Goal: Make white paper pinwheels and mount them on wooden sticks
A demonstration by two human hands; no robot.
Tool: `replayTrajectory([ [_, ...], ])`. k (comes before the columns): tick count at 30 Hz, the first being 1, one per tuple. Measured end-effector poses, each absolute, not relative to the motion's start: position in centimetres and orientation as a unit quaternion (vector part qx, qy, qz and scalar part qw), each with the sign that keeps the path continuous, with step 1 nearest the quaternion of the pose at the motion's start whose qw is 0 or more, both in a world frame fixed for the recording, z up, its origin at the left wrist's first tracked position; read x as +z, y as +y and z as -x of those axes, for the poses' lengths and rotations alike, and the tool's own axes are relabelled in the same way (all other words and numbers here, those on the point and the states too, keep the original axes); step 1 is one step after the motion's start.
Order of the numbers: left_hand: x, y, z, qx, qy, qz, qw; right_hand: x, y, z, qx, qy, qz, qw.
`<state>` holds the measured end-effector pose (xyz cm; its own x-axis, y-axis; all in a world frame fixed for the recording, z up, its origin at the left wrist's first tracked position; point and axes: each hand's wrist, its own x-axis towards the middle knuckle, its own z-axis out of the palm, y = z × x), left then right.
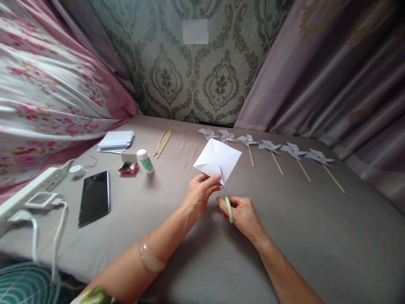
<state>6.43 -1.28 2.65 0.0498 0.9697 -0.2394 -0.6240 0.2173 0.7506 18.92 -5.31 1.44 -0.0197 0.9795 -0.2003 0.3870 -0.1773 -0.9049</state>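
Left arm [123,268] w/ a clear band [150,256] is closest in the head view. Left hand [201,192] pinches a white paper square [220,156], thumb on top, by the edge near its bottom corner — it's held up mid-view over the grey cloth [332,236]. Right hand [243,213] is closed round green scissors [229,210], tips by that same corner; can't tell how wide the blades are.

Paper's prob. v. light, thin & bendy, so it'd rip or crumple easily. Best grip: a soft flat pinch on the edge, fingertips away from the blades.

Past it, six paper pinwheels [293,150] lie in a row; off left are paper sheets [115,141], loose sticks [163,143], a phone [95,198], etc.
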Motion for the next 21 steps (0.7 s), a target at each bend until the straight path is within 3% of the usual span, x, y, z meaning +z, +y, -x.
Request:
replayTrajectory([
  [21,2.65,-1.16,-6.32,0.582,0.381,-0.231,0.68,1.08,-5.11,-18.4,0.455,-0.554,0.617,0.324],
])
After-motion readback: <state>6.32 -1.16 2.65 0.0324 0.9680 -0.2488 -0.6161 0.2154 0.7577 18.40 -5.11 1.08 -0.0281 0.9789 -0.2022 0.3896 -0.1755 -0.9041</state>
